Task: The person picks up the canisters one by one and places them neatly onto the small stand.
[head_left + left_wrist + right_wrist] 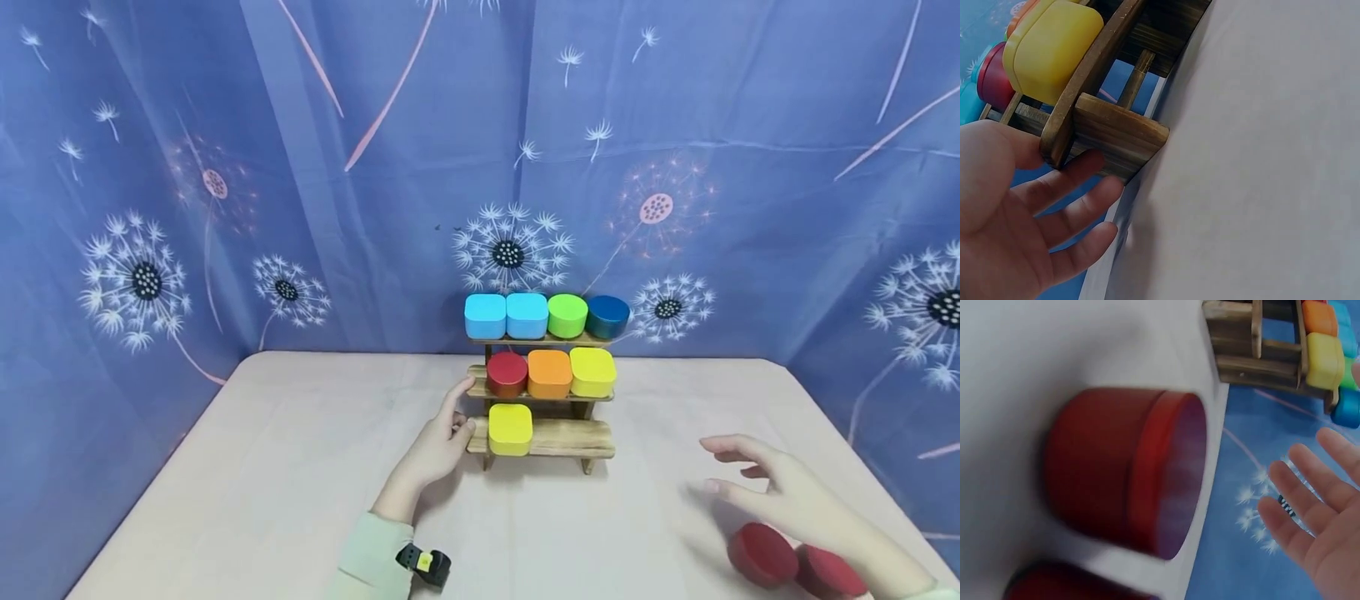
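A three-tier wooden display stand (573, 437) stands on the white table, its lower plank bearing a yellow square-lidded jar (511, 430). At the stand's left end, my left hand (438, 446) holds the lower plank's tip between thumb and fingers, the index finger reaching up to the middle plank. In the left wrist view the thumb meets the plank end (1057, 140), with fingertips beneath it. My right hand (787, 492) hovers empty over the table's right side, fingers loosely bent. Close under it are two red round jars, one nearer (763, 555) and one farther right (828, 572).
On the middle plank sit a red jar (507, 374), an orange jar (549, 373) and a yellow jar (593, 372). The top plank carries two light-blue jars (486, 316), a green jar (567, 316) and a dark-blue jar (607, 317). Behind hangs a blue dandelion-print curtain (390, 208).
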{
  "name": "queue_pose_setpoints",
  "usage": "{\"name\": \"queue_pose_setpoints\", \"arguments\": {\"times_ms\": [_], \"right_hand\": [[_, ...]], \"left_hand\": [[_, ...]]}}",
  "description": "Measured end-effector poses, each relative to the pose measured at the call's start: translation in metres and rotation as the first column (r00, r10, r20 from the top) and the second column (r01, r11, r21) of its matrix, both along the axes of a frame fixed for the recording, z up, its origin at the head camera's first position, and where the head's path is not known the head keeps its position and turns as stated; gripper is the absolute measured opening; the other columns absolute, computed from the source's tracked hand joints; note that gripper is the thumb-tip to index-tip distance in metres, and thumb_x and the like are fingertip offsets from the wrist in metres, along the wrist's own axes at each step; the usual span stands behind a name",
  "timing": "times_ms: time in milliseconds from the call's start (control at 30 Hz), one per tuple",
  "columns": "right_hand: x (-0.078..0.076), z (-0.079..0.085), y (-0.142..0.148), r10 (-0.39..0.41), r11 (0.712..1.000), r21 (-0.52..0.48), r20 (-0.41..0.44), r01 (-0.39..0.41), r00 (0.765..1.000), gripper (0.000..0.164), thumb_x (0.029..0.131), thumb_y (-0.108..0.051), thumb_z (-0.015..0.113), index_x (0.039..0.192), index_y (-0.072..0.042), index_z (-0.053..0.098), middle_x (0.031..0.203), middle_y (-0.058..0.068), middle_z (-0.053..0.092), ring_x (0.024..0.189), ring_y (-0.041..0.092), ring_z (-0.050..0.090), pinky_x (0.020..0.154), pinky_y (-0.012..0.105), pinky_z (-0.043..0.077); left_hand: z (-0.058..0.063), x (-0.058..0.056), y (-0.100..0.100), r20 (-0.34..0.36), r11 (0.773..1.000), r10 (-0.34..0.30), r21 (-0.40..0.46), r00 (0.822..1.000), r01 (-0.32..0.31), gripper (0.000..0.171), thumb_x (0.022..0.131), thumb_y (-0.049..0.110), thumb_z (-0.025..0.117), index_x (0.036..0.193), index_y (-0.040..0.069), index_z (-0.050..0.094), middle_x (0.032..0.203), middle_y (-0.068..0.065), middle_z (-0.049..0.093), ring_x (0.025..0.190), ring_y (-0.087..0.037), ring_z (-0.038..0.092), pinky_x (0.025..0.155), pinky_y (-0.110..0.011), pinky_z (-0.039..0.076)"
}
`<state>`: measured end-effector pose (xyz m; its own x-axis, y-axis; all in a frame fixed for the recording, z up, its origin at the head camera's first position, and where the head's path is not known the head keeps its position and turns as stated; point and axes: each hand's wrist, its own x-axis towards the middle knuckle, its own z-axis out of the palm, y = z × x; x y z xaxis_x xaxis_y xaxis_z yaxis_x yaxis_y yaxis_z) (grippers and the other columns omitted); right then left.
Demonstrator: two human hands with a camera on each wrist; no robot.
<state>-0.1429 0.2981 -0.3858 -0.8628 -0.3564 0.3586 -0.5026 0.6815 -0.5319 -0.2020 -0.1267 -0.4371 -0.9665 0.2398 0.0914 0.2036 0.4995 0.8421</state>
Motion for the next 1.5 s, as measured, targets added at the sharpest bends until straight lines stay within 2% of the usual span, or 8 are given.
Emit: {"name": "queue_pose_setpoints", "arguments": {"times_ms": [233,467,667,800,900,1100,1333,1500], "right_hand": [[-0.003,0.002,0.011,-0.019,0.997,0.08,0.122,0.01,0.992,0.049,0.078,-0.021,0.077,0.123,-0.014,0.059,0.116,-0.026,0.054,0.102,-0.011,0.051,0.076,0.018,0.046],[0.011,-0.021,0.042,-0.031,0.987,0.161,0.156,0.005,0.987,0.057,0.07,-0.021,0.082,0.122,-0.013,0.06,0.115,-0.026,0.054,0.101,-0.016,0.046,0.07,0.018,0.043],[0.022,-0.035,0.061,-0.087,0.972,0.233,0.33,0.008,0.94,0.054,0.076,-0.028,0.078,0.122,-0.008,0.058,0.12,-0.01,0.056,0.1,-0.027,0.031,0.068,0.014,0.045],[0.027,-0.043,0.072,-0.009,0.981,0.184,0.373,-0.065,0.928,0.054,0.078,-0.02,0.077,0.122,0.002,0.053,0.116,-0.025,0.054,0.098,-0.027,0.033,0.067,0.012,0.044],[0.028,-0.05,0.079,0.045,0.979,0.177,0.311,-0.104,0.949,0.053,0.076,-0.016,0.079,0.119,0.003,0.055,0.112,-0.032,0.05,0.098,-0.025,0.035,0.065,0.013,0.045],[0.031,-0.055,0.085,-0.036,0.957,0.281,0.348,-0.068,0.937,0.051,0.081,-0.023,0.074,0.121,0.002,0.057,0.112,0.005,0.06,0.092,-0.02,0.038,0.063,0.016,0.045],[0.041,-0.06,0.079,0.015,0.979,0.188,0.302,-0.075,0.953,0.047,0.08,-0.015,0.074,0.121,0.0,0.056,0.106,-0.028,0.049,0.089,-0.013,0.041,0.062,0.017,0.041],[0.044,-0.061,0.066,-0.036,0.976,0.218,0.181,-0.005,0.983,0.055,0.073,-0.021,0.08,0.121,-0.007,0.057,0.111,-0.031,0.045,0.092,-0.016,0.039,0.063,0.015,0.041]], "left_hand": [[0.004,-0.003,-0.006,0.004,0.999,0.053,0.01,0.999,-0.053,0.066,0.099,0.015,0.047,0.145,0.05,0.014,0.076,-0.003,0.051,0.057,-0.013,0.043,0.058,-0.03,0.043],[0.0,0.001,-0.001,-0.004,1.0,0.016,0.003,1.0,-0.016,0.065,0.099,0.014,0.046,0.147,0.045,0.015,0.073,-0.002,0.05,0.055,-0.012,0.042,0.056,-0.029,0.043],[-0.002,0.002,0.002,0.007,1.0,-0.004,0.008,1.0,0.004,0.065,0.099,0.014,0.045,0.147,0.046,0.014,0.073,-0.001,0.049,0.055,-0.011,0.043,0.057,-0.029,0.044],[-0.002,0.002,0.002,0.006,1.0,-0.012,0.007,1.0,0.012,0.064,0.1,0.015,0.045,0.147,0.045,0.013,0.071,0.0,0.048,0.053,-0.01,0.04,0.055,-0.028,0.043],[-0.001,0.002,0.001,0.003,1.0,-0.01,0.005,1.0,0.01,0.064,0.1,0.015,0.045,0.147,0.045,0.013,0.07,0.0,0.047,0.052,-0.01,0.039,0.054,-0.027,0.042],[-0.002,0.0,0.0,0.004,1.0,-0.001,0.008,1.0,0.001,0.065,0.1,0.015,0.045,0.147,0.045,0.013,0.07,-0.001,0.046,0.053,-0.011,0.04,0.055,-0.028,0.043],[-0.002,0.0,0.001,0.007,1.0,0.001,0.011,1.0,-0.001,0.065,0.099,0.013,0.045,0.147,0.045,0.013,0.071,-0.001,0.047,0.054,-0.011,0.041,0.055,-0.028,0.042],[-0.002,0.0,0.001,0.01,1.0,0.001,0.014,1.0,-0.002,0.065,0.099,0.014,0.045,0.146,0.046,0.013,0.071,-0.001,0.046,0.054,-0.012,0.041,0.055,-0.028,0.042]]}}
